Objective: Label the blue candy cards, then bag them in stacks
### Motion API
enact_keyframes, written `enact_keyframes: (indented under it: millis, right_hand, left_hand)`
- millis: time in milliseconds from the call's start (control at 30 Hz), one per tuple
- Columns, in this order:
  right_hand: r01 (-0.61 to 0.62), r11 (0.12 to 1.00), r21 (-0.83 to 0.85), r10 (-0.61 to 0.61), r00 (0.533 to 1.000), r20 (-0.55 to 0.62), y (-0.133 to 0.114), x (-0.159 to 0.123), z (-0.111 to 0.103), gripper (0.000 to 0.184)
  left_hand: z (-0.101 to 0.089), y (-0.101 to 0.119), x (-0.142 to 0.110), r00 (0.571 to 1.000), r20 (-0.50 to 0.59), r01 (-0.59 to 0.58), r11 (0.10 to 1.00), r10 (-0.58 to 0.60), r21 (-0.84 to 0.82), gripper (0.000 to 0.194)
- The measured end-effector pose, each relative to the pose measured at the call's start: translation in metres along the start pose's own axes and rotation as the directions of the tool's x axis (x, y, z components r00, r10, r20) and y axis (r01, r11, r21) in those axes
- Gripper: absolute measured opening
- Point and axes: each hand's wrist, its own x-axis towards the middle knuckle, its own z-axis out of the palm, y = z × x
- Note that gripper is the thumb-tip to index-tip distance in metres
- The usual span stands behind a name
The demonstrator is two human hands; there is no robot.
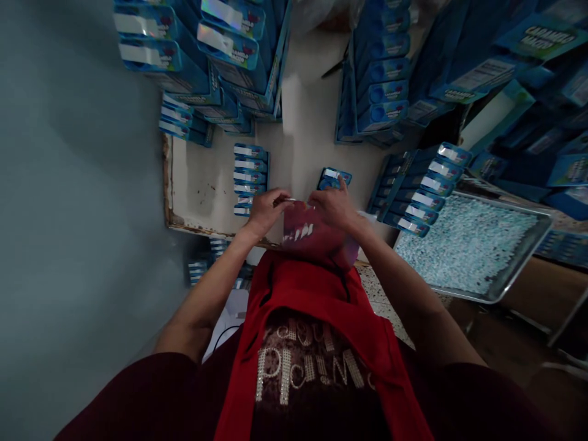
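Observation:
A clear plastic film (305, 231), with white glare on it, hangs at the table's front edge before my red apron. Whether it is a bag or a flat sheet I cannot tell. My left hand (266, 213) pinches its upper left edge, while the fingers of my right hand (334, 205) close on the upper right side. Just beyond my right hand lie small blue packs (334, 176) with white labels; one fingertip overlaps them, and contact is unclear. Left of my left hand stands a row of blue packs (250, 174), partly behind that hand.
Stacked blue display boxes (234, 58) rise at the back left, with another filled box (379, 98) at the back centre. A tilted box of packs (420, 190) sits right, near a metal tray (519, 275) of pale blue pieces. A wall (78, 214) bounds the left.

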Motion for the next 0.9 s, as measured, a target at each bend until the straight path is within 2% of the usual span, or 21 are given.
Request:
enact_keyframes:
  millis: [100, 167, 267, 333, 433, 500, 567, 667, 800, 900]
  right_hand:
    - [0.005, 1.000, 0.016, -0.006, 0.999, 0.041, 0.001, -0.001, -0.006, 0.030]
    - [0.009, 1.000, 0.018, -0.009, 0.999, 0.036, -0.002, -0.001, -0.009, 0.030]
    - [0.025, 1.000, 0.012, -0.025, 0.999, 0.031, -0.008, 0.001, -0.011, 0.031]
    - [0.036, 0.999, -0.002, -0.036, 0.999, 0.038, -0.009, 0.001, -0.012, 0.031]
    - [0.006, 1.000, 0.007, -0.006, 1.000, 0.003, -0.003, -0.006, -0.012, 0.036]
    - [-0.074, 0.997, 0.026, 0.075, 0.997, -0.027, 0.006, -0.017, -0.016, 0.040]
    - [-0.148, 0.987, 0.058, 0.150, 0.988, -0.038, 0.019, -0.027, -0.025, 0.034]
    - [-0.167, 0.981, 0.102, 0.169, 0.985, -0.018, 0.045, -0.034, -0.047, 0.027]
    - [-0.197, 0.979, 0.045, 0.197, 0.980, 0.002, 0.087, -0.016, -0.072, 0.021]
    - [-0.223, 0.974, -0.044, 0.221, 0.975, -0.037, 0.097, 0.003, -0.070, 0.024]
  left_hand:
    - [0.000, 0.000, -0.004, 1.000, -0.004, 0.019, 1.000, -0.019, -0.020, 0.017]
    - [0.000, 0.002, -0.005, 1.000, -0.003, -0.017, 0.999, 0.017, -0.031, 0.022]
    - [0.000, 0.004, -0.007, 1.000, -0.010, -0.029, 0.999, 0.029, -0.044, 0.008]
    - [-0.001, 0.004, -0.007, 0.998, -0.032, 0.057, 0.996, -0.060, -0.071, 0.003]
    - [-0.003, 0.000, -0.001, 0.978, -0.010, 0.204, 0.965, -0.209, -0.168, 0.014]
    - [-0.006, -0.003, 0.008, 0.968, -0.020, 0.241, 0.944, -0.251, -0.225, 0.025]
    - [-0.007, -0.004, 0.020, 0.964, -0.081, 0.228, 0.942, -0.255, -0.244, 0.034]
    - [-0.004, -0.003, 0.038, 0.963, -0.127, 0.202, 0.949, -0.238, -0.242, 0.039]
    - [0.005, 0.001, 0.051, 0.985, 0.024, 0.169, 0.915, -0.172, -0.367, 0.030]
    - [0.009, 0.003, 0.053, 0.973, 0.121, 0.230, 0.852, -0.197, -0.471, 0.021]
